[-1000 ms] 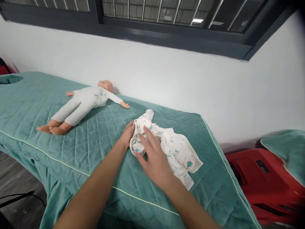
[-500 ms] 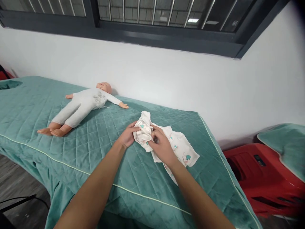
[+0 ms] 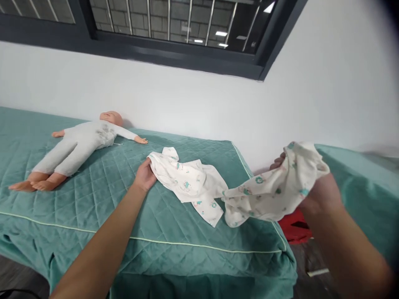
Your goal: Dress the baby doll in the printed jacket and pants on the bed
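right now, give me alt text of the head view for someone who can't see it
A person's left grip holds white printed clothes on a green bed, and the right grip holds more of them raised at the right. A doll lies at left, by a wall below a window.

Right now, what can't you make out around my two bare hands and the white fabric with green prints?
All in the head view:
- Right hand: some fingers, behind the white fabric with green prints.
- Left hand: fingertips, covered by that fabric.
- Whether its two portions are one piece: overlapping folds obscure this.
- Left forearm: cut off by the bottom edge.
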Tool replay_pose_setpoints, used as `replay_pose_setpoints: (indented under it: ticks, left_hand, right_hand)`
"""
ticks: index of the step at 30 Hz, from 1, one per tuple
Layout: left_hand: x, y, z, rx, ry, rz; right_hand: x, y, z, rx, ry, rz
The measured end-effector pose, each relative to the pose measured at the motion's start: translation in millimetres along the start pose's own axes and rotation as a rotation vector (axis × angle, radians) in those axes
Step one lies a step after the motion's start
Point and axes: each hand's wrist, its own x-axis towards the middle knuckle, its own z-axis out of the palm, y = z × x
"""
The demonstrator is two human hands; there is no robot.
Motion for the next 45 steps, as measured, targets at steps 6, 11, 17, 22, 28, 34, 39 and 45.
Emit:
replay_pose_setpoints:
  ticks: [6, 11, 17, 22, 28, 34, 39, 45]
  left_hand:
    - [-2.1, -1.4, 3.7, 0.039, 0.006, 0.025]
    - [-0.9, -2.9, 5.0, 0.044, 0.0, 0.026]
    - [-1.4, -2.2, 7.8, 0.06, -0.023, -0.017]
    - [-3.4, -1.8, 9.1, 0.062, -0.029, -0.017]
    - [-2.2, -1.4, 9.5, 0.053, -0.028, -0.049]
    - [0.5, -2.5, 6.9, 0.054, -0.04, -0.07]
    - [5.2, -2.6, 5.0, 0.071, -0.029, -0.08]
    - [-1.6, -8.1, 10.3, 0.262, -0.087, 0.036]
  right_hand:
    - [50.2, -3.8, -3.9, -0.152, -0.014, -0.066]
    - [45.6, 37.2, -17.2, -0.379, 0.089, -0.116]
    - [-27.8, 108.8, -41.7, -1.493, -0.583, -0.109]
    - [-51.9, 117.9, -56.7, -1.536, -0.459, -0.154]
    - [-8.6, 105.1, -51.3, -1.36, -0.197, -0.082]
    - [35.1, 136.3, -35.6, -1.515, 0.086, 0.029]
    - [28.6, 146.7, -42.7, -1.512, 0.055, 0.073]
    - [-12.5, 131.8, -70.5, -1.046, -0.004, 0.05]
